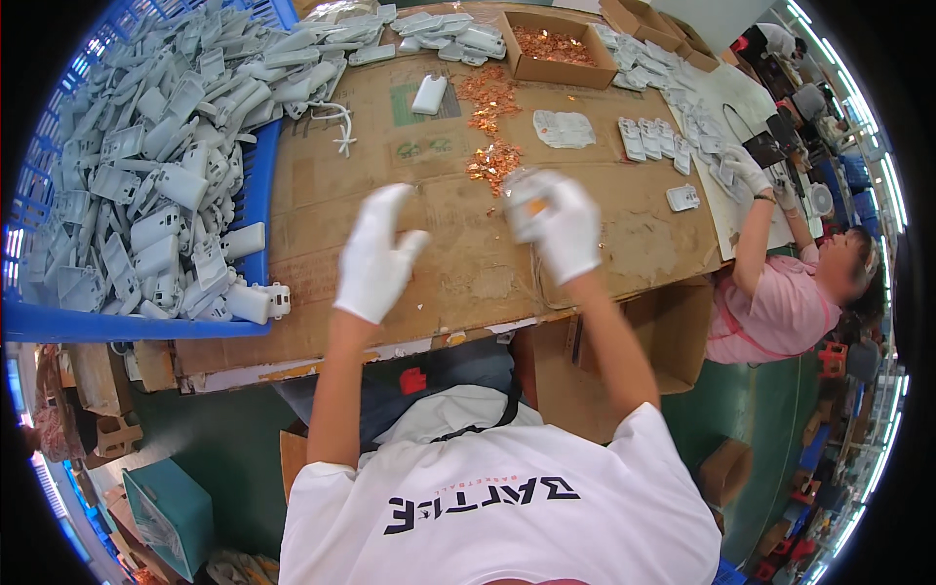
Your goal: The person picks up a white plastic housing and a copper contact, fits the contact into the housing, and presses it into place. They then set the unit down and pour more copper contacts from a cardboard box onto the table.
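Observation:
My right hand (569, 234), in a white glove, grips a pale plastic casing (523, 222) over the cardboard-covered table. Both are smeared by motion, and an orange patch shows on the casing. My left hand (375, 255), also gloved, holds nothing; its thumb stands apart from its fingers above the table. Small copper-coloured metal pieces (494, 164) lie in a heap just beyond my right hand, with more strewn farther back. A single white casing (429, 95) lies on the cardboard beyond my left hand.
A blue crate (255, 210) heaped with pale casings (180, 185) stands at the left. Far back is a cardboard box (561, 70) of copper pieces. Several casings sit in a row (653, 139) at right, near a co-worker in pink (775, 307). A white cord (343, 127) lies by the crate.

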{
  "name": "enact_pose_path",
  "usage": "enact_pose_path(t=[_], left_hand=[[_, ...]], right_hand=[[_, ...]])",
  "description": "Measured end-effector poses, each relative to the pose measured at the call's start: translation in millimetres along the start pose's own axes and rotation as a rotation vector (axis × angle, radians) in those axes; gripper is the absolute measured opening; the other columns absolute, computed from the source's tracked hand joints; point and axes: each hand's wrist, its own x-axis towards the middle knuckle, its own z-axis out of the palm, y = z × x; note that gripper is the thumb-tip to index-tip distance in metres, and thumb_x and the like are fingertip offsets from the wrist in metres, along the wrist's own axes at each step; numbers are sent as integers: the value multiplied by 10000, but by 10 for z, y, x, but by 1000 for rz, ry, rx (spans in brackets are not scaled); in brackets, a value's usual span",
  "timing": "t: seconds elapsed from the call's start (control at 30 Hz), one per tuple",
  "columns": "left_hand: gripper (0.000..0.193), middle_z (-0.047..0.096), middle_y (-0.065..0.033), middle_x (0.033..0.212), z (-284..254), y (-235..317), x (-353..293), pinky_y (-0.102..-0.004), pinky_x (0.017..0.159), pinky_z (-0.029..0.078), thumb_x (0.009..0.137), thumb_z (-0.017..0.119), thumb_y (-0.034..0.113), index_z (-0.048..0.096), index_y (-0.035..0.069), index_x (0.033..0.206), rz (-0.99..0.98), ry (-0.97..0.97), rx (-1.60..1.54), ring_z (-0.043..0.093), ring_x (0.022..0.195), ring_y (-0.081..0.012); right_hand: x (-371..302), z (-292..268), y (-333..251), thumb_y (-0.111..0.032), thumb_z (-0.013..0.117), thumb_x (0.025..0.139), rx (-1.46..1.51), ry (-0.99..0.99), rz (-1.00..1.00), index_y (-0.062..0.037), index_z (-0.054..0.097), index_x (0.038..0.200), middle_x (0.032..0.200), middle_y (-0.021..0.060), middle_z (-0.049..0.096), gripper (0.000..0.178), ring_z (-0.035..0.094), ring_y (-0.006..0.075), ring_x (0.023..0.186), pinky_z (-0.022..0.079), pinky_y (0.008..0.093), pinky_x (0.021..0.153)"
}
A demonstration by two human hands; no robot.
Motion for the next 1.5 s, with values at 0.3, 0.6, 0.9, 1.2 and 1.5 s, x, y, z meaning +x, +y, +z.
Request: enact_pose_path(t=[0.3, 0.6, 0.9, 1.2, 1.5], left_hand=[[275, 599, -61, 1258, -898, -198, 75, -517, 1058, 337, 930, 589, 181, 643, 188, 1199, -713, -73, 1491, 432, 1301, -293], [136, 639, -91, 865, -778, -891, -141, -382, 741, 529, 899, 532, 84, 654, 132, 937, -76, 157, 1126, 660, 855, -252], [326, 617, -128, 1068, -361, -768, -41, -438, 865, 493, 810, 691, 91, 638, 86, 1132, 152, 238, 526, 589, 986, -337], [471, 651, -172, 1084, -178, -863, 74, -456, 820, 543, 818, 736, 226, 573, 94, 1240, -356, -3, 549, 659, 982, -358], [692, 607, -120, 1281, 290, -484, 63, -306, 901, 510, 775, 585, -61, 452, 56, 1444, -360, -203, -797, 615, 1065, -197]], right_hand=[[691, -539, 940, -71, 668, 783, -447, 92, -204, -61, 624, 1110, 1062, 156, 644, 331, 610, 345, 1039, 500, 430, 900], [173, 343, 372, -215, 712, 826, -365, -268, 104, -130, 637, 972, 991, 103, 631, 185, 649, 338, 890, 525, 454, 782], [409, 201, 443, -150, 683, 842, -475, -511, 147, -59, 671, 953, 956, 195, 679, 144, 647, 381, 960, 515, 464, 852], [376, 124, 370, -124, 686, 826, -502, -466, 192, -81, 677, 911, 939, 177, 694, 96, 661, 384, 932, 529, 479, 821], [180, 114, 389, -103, 633, 845, -667, -367, -21, -103, 677, 879, 903, 159, 655, 55, 669, 372, 895, 555, 471, 776]])
